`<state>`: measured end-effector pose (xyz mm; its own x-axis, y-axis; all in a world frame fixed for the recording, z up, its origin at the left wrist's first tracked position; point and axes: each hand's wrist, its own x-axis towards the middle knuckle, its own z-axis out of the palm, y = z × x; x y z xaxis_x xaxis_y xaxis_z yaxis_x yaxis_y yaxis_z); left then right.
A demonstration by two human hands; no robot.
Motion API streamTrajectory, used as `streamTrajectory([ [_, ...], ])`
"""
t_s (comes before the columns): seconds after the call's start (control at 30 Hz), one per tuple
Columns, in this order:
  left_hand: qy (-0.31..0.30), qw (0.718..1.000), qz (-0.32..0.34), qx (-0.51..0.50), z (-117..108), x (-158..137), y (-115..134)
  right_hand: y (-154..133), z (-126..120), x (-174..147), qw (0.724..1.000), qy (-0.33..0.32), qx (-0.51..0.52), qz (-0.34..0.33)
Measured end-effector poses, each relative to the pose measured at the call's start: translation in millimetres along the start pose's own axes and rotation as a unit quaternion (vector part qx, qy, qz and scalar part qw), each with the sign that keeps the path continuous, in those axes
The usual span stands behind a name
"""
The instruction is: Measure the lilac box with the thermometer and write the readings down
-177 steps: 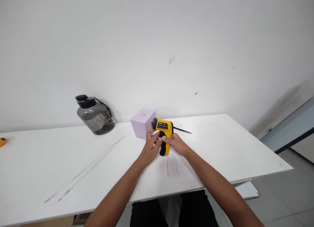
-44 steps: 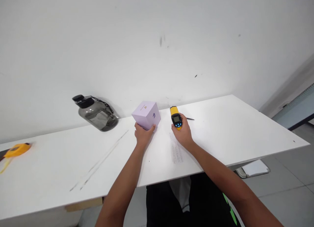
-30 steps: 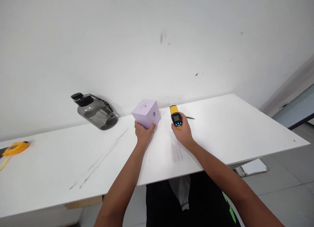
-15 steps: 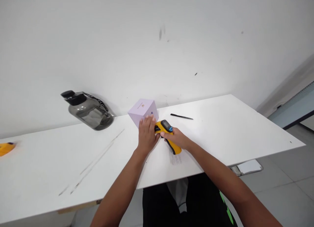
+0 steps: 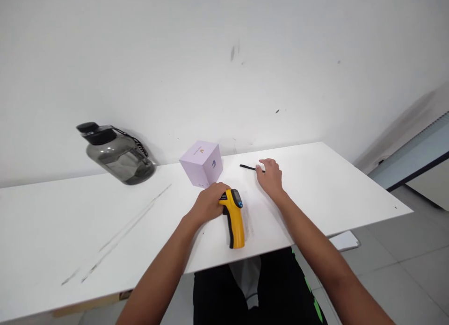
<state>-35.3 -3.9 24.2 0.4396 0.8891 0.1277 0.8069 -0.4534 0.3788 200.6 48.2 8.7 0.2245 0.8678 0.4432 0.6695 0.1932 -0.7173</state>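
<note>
A yellow and black infrared thermometer [image 5: 236, 222] has its handle pointing toward the table's front edge. My left hand [image 5: 210, 203] is closed around its front end, which the fingers hide. Just behind that hand, a lilac cube-shaped box [image 5: 202, 163] sits against the back of the table. To the right, my right hand [image 5: 271, 176] is over one end of a black pen [image 5: 248, 167], fingers curved and thumb apart from them. Part of the pen is covered by this hand, and no firm grip on it shows.
A grey see-through water bottle [image 5: 122, 159] with a black lid and strap stands at the back left of the white table [image 5: 105, 213]. The wall [image 5: 196, 58] borders the table's rear edge. A white item [image 5: 343, 241] shows below the front edge at right.
My right hand has let go of the thermometer and moved right to the pen. My left hand now holds the thermometer, which has turned and come nearer the front edge, uncovering the box's front.
</note>
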Motion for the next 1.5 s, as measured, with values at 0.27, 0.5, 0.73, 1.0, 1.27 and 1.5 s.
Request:
streamTrajectory([
  [0.27, 0.053, 0.994, -0.008, 0.098, 0, 6, -12, 31, 18, -3, 0.981, -0.102, -0.138, -0.086],
  [0.5, 0.062, 0.994, 0.055, 0.075, 0, 4, -14, 19, 3, -6, 0.993, -0.002, 0.016, -0.115],
  [0.73, 0.048, 0.986, 0.057, 0.15, 2, 1, -14, 8, -1, -20, 0.964, -0.036, 0.194, -0.177],
  [1.0, 0.003, 0.992, 0.0, 0.129, 10, -5, -14, 4, -2, -30, 0.92, -0.295, 0.246, -0.075],
  [1.27, 0.074, 0.988, 0.021, 0.137, 11, -2, -14, 4, 3, -22, 0.931, -0.333, 0.152, -0.013],
  [1.5, 0.138, 0.981, 0.117, 0.072, 11, 1, 13, 4, 3, -22, 0.926, -0.348, 0.144, -0.035],
])
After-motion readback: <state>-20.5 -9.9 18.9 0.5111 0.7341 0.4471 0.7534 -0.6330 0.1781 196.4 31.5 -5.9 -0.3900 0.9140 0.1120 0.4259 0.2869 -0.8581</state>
